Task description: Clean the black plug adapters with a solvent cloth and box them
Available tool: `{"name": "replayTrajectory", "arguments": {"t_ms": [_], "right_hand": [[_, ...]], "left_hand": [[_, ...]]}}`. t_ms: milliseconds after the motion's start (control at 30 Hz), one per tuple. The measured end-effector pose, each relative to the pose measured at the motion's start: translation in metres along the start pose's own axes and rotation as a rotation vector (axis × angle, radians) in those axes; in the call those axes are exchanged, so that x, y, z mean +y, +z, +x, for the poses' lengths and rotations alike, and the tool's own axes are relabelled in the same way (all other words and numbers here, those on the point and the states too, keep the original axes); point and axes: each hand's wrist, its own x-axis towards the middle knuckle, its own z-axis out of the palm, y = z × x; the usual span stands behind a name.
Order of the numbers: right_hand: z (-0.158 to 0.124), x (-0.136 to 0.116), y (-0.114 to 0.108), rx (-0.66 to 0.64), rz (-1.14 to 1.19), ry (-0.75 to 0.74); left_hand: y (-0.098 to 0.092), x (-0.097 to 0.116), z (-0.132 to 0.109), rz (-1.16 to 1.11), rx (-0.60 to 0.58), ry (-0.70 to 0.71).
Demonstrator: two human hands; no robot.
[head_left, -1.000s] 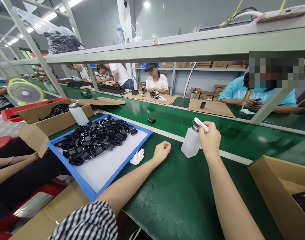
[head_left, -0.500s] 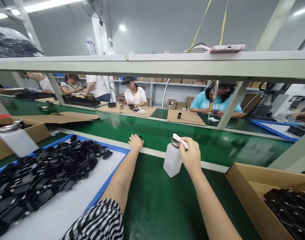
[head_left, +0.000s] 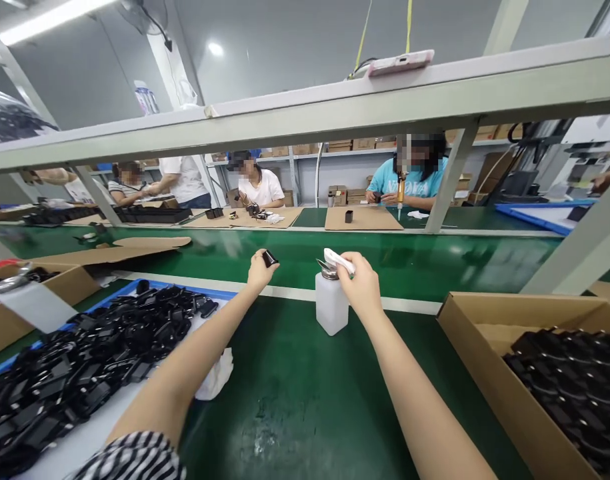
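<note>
My left hand [head_left: 258,272] is closed on a small glossy black plastic part [head_left: 270,259], raised over the far side of the green bench [head_left: 279,400]. In my right hand [head_left: 361,283] is a folded white cloth [head_left: 339,261], pinched at the metal top of a white square dispenser bottle [head_left: 331,310]. The bottle stands upright on the bench, and the metal lid at its mouth looks tilted up. Whether the cloth presses on the top is hard to tell. A crumpled white wipe [head_left: 217,375] lies below my left forearm.
At left, a blue-rimmed tray [head_left: 92,427] carries a heap of black parts; another white bottle [head_left: 37,303] and a cardboard box [head_left: 77,283] stand behind it. A carton [head_left: 479,373] of black parts sits right. A shelf beam [head_left: 285,120] crosses above. Several people work opposite.
My left hand has lifted, bringing the black part into clear sight. The right hand stays at the bottle top with the cloth. The camera view has shifted and tilted, and the crumpled wipe now shows.
</note>
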Motion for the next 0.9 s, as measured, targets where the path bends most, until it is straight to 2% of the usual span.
{"name": "replayTrajectory", "arguments": {"t_ms": [67,133,267,333,433,567,700,900], "right_hand": [[0.001,0.000,0.000,0.005,-0.034,-0.048],[0.001,-0.001,0.000,-0.004,-0.078,-0.098],[0.002,-0.006,-0.001,-0.016,-0.105,-0.081],[0.002,-0.008,-0.001,0.007,-0.071,-0.019],[0.003,-0.007,-0.001,0.053,-0.039,0.037],[0.003,-0.003,-0.001,0.034,-0.041,0.053],[0.004,-0.002,-0.002,-0.026,-0.037,0.023],[0.007,-0.009,-0.009,-0.030,-0.174,-0.072]], "left_hand": [[-0.015,-0.002,-0.029,-0.036,-0.059,0.049],[-0.030,-0.009,-0.069,-0.081,-0.154,0.100],[-0.055,-0.023,-0.159,-0.177,-0.434,0.154],[-0.062,-0.024,-0.198,-0.164,-0.493,0.182],[-0.064,-0.023,-0.239,-0.151,-0.494,0.225],[-0.053,-0.028,-0.268,-0.185,-0.365,0.174],[-0.043,-0.038,-0.279,-0.322,-0.217,0.105],[-0.041,-0.046,-0.278,-0.603,-0.214,-0.068]]}}
